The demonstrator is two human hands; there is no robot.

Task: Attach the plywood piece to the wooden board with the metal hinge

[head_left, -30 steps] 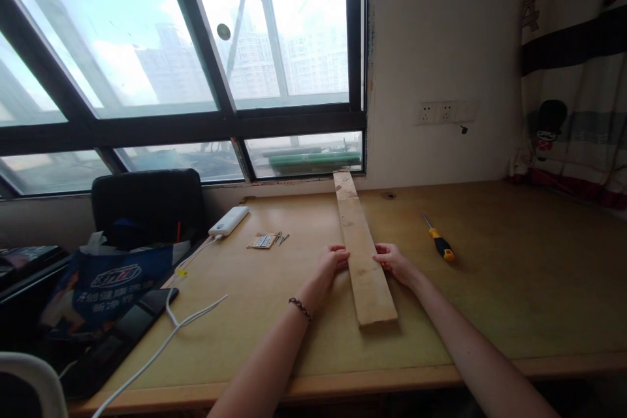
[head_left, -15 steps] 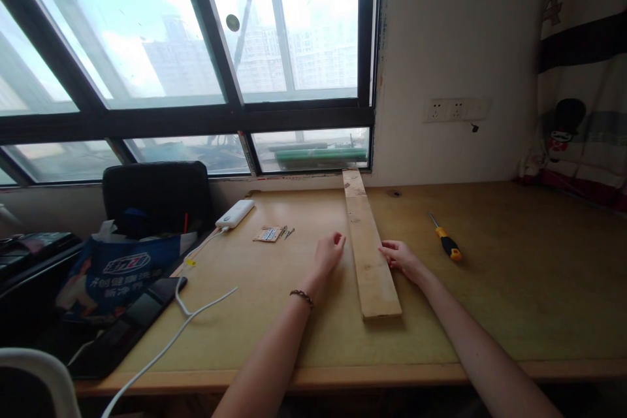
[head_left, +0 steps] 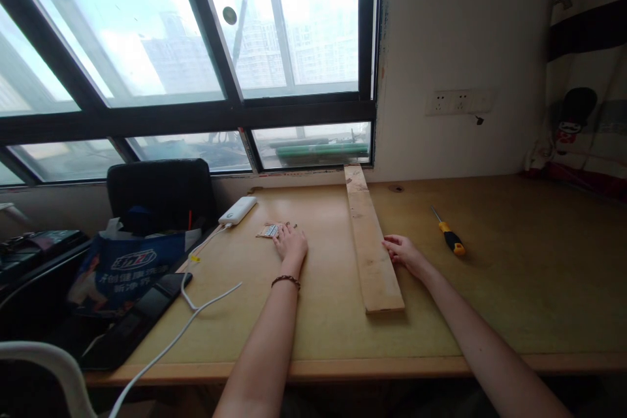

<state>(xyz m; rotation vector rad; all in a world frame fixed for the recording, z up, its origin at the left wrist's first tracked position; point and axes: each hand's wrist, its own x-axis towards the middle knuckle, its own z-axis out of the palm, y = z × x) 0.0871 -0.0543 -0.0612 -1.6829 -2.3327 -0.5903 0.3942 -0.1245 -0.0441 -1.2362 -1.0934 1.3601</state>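
A long pale wooden board [head_left: 373, 241] lies lengthwise on the table, its far end by the window sill. My right hand [head_left: 403, 255] is at its right edge, fingertips closed against the wood. My left hand [head_left: 292, 243] reaches over the small screws [head_left: 294, 226], fingers somewhat spread, covering most of them. Just left of those fingers is a small brown card with a printed label [head_left: 268, 231], partly hidden by the hand. A screwdriver [head_left: 450, 238] with a yellow and black handle rests to the right of the board.
A white power bank [head_left: 238, 210] sits at the table's left edge, and its white cable [head_left: 210, 304] trails toward the front. Left of the table are a black chair [head_left: 159, 192] and a blue bag [head_left: 122, 274]. Wall sockets [head_left: 459, 102] are above the back edge.
My left hand has moved left and away from beside the board, over to the screws and card. My right hand stays at the board's edge. The view has shifted slightly.
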